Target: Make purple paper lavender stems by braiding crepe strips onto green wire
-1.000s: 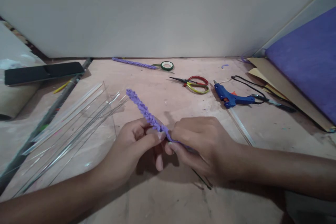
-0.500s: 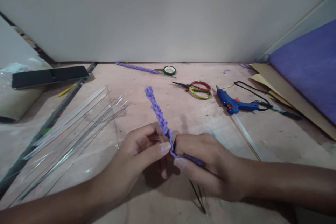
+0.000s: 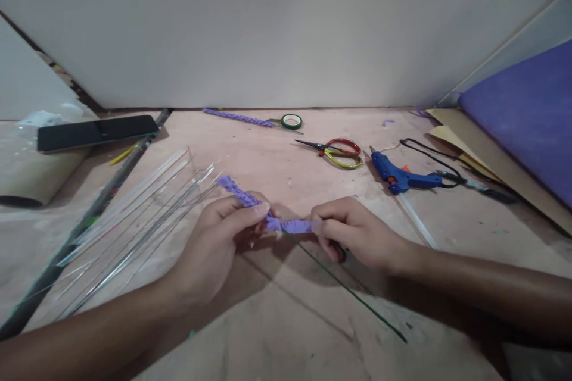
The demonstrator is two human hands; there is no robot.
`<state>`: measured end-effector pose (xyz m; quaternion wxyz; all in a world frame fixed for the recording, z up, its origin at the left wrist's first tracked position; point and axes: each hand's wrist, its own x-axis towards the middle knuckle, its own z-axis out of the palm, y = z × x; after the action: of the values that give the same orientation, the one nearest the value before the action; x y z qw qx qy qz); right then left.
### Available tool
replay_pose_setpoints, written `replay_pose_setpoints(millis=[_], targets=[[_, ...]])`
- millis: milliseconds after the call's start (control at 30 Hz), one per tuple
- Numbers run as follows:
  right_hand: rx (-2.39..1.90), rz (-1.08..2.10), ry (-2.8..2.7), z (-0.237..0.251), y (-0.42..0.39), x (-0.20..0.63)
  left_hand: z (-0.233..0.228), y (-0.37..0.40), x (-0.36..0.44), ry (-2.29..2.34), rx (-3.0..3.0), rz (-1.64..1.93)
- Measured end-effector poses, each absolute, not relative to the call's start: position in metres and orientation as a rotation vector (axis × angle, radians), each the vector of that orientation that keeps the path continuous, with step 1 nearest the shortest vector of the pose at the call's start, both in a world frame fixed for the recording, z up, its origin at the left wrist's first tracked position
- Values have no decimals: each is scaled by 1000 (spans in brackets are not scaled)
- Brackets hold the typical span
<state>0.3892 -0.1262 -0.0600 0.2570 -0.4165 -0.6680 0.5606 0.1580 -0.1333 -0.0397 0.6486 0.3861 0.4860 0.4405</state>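
Observation:
My left hand (image 3: 227, 226) is closed round a stem wrapped in ruffled purple paper (image 3: 239, 191), which slants up and to the left out of my fingers. From its lower end a flat purple paper strip (image 3: 297, 227) stretches to the right. My right hand (image 3: 346, 229) pinches the far end of that strip between thumb and fingers. A thin green wire (image 3: 353, 290) runs down and to the right from where the strip meets the wrapped part, passing below my right hand.
Scissors (image 3: 330, 152), a blue glue gun (image 3: 397, 175) and a green tape roll (image 3: 292, 121) beside a finished-looking purple stem (image 3: 239, 117) lie behind my hands. Clear sticks and wires (image 3: 147, 226) are at left, near a black phone-like slab (image 3: 98, 133). Purple sheets (image 3: 527, 113) stand at right.
The purple stem has tilted from steep to flatter, its tip moving left and down. My right hand has moved slightly right and up, drawing the strip out straight. The green wire now shows along its length.

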Motion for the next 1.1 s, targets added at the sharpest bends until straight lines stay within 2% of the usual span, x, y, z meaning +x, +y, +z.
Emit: replay_pose_setpoints(millis=[100,200,267,367,400,467,567,700,767,867,1100], targets=[[-1129,1366,-1886,-60,-120,390,-34,-135,158,1049,891,918],[-954,1169,-1996,-56,-121,391,-32,-138,160,994,921,884],[-777,1337,-2078,-53,-123,391,-31,-140,161,1025,925,925],[-443,1780,-2156,-48,-129,391,-32,-140,162,1105,910,1036],[-328,1807,-2192,-46,-133,390,-34,-139,162,1120,906,1065],[-197,1590,-2248,-41,-141,391,-38,-135,161,1147,900,1105],[-349,1011,-2244,-34,-154,392,-45,-126,157,1214,891,1143],[-855,644,-2203,-25,-156,396,-51,-118,154,1279,898,1194],[-1041,623,-2313,-18,-152,400,-52,-118,153,1279,922,1194],[-1187,810,-2501,-4,-146,408,-51,-124,154,1244,990,1159],[-944,1010,-2597,33,-141,434,-46,-135,155,1163,1045,1160]])
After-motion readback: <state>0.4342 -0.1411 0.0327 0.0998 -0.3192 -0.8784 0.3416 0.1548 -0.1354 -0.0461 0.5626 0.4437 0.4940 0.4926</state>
